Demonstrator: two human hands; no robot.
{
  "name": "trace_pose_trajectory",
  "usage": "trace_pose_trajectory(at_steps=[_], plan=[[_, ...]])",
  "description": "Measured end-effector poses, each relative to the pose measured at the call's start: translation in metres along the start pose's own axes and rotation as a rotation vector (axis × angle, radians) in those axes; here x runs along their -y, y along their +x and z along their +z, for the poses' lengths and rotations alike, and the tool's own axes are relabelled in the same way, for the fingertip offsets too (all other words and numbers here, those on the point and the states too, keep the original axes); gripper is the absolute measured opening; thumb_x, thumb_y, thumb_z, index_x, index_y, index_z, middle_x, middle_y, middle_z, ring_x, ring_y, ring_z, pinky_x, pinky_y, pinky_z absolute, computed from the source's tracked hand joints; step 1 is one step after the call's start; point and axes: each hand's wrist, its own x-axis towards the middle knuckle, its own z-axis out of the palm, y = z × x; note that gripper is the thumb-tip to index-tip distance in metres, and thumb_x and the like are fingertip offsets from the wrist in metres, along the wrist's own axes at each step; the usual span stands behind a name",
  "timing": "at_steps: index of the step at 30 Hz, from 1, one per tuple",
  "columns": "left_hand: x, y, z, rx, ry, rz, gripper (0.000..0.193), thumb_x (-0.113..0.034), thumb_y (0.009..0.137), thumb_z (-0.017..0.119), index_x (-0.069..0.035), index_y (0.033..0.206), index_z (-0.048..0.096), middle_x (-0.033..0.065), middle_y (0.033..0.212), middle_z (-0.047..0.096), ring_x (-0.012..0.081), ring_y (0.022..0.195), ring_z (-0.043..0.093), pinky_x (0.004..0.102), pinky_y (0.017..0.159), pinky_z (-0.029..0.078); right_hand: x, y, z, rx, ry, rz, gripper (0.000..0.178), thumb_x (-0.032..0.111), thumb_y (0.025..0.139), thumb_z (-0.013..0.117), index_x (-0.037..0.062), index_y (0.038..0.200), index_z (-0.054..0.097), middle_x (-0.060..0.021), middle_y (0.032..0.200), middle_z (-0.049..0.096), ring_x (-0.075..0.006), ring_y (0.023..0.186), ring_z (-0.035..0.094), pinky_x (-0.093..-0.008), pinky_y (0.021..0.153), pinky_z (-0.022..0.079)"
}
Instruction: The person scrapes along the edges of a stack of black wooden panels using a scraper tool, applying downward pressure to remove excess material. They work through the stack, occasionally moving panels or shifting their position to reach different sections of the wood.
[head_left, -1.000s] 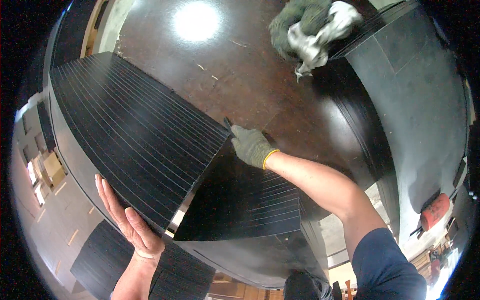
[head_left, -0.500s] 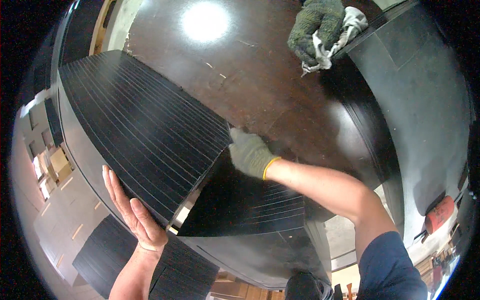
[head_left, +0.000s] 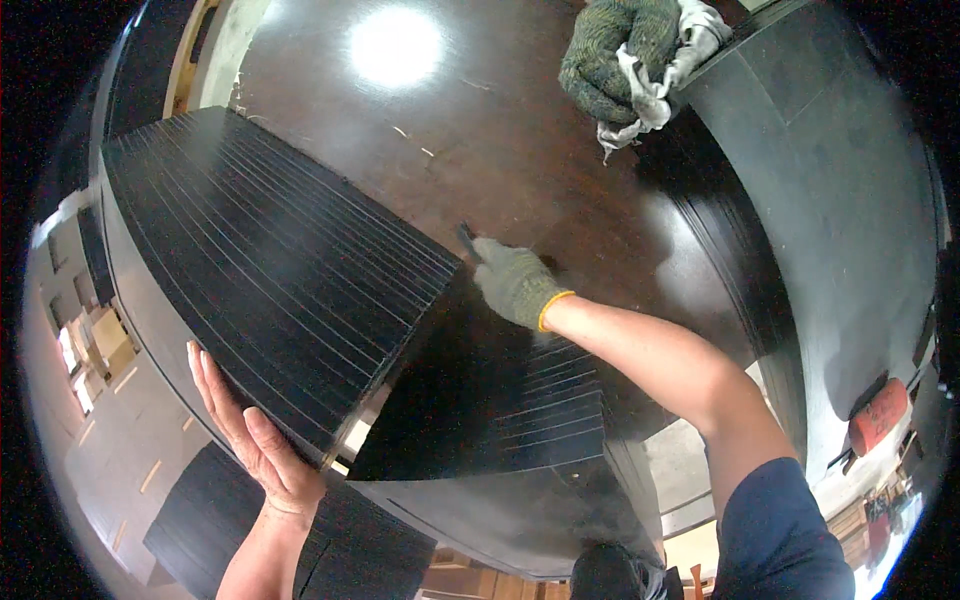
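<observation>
- Landmark: lined black panel (head_left: 280,270). It lies slanted along the left side of the brown tabletop (head_left: 560,190). Can't tell whether its pale lines are grooves or stacked sheet edges.
- Left hand (head_left: 262,445): bare, flat, fingers extended, thumb a little apart. It's laid along the panel's near-left edge by the lower corner, gripping nothing visible.
- Right hand (head_left: 517,285): gloved, curled around a small dark tool (head_left: 466,238). Tool type unclear, mostly hidden in the fist. Tip sits just beyond the panel's right corner, apart from it.
- Progress, as a judgement: mid-work. Panel steadied, tool in grip but off the edge. How much of the edge is done can't be told; no sign of a finish.
- Second lined black piece (head_left: 550,405): right of the panel, no tool on it. Looks unattended; whether it's done can't be told.
- Pale scraps (head_left: 427,152) lie beyond the panel's far edge.
- Dark green glove (head_left: 615,60), apparently a co-worker's hand, with white cloth (head_left: 648,98): well beyond the panel, to its right.
</observation>
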Motion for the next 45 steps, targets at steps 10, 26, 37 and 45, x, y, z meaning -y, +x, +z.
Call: trace_pose_trajectory(at_steps=[10,26,37,45], plan=[[0.000,0.000,-0.002,0.018,0.040,-0.019,0.063,-0.038,0.105,0.024,0.001,0.153,0.025,0.0222,0.160,0.023,0.0341,0.150,0.020,0.0444,0.121,0.013,0.033,0.001,0.002,-0.078,-0.017,-0.069,0.009,0.013,0.089,0.056,0.0078,0.095,0.058,-0.0217,0.084,0.066,-0.0443,0.082,0.064,-0.0536,0.067,0.049],[0.001,0.001,-0.003,0.030,0.042,0.001,0.062,-0.039,0.105,0.023,0.000,0.154,0.024,0.0213,0.161,0.022,0.0339,0.150,0.019,0.0442,0.122,0.013,0.011,-0.008,-0.003,-0.105,-0.061,-0.030,0.012,0.013,0.089,0.056,0.0048,0.096,0.061,-0.0236,0.092,0.066,-0.0447,0.088,0.064,-0.0520,0.074,0.051],[0.000,0.001,-0.003,0.031,0.040,0.002,0.061,-0.036,0.105,0.023,0.000,0.154,0.024,0.0219,0.161,0.021,0.0346,0.150,0.019,0.0445,0.121,0.012,0.017,0.002,0.000,0.027,-0.076,-0.032,0.014,0.017,0.087,0.059,0.0070,0.097,0.059,-0.0205,0.089,0.066,-0.0428,0.087,0.064,-0.0515,0.074,0.051],[0.000,0.000,-0.001,0.022,0.024,-0.008,0.062,-0.037,0.105,0.024,0.002,0.153,0.025,0.0229,0.160,0.022,0.0354,0.150,0.019,0.0449,0.121,0.013,0.025,-0.024,-0.011,-0.059,0.273,-0.080,0.023,0.013,0.087,0.060,0.0060,0.109,0.062,-0.0204,0.101,0.067,-0.0396,0.099,0.064,-0.0462,0.084,0.052]])
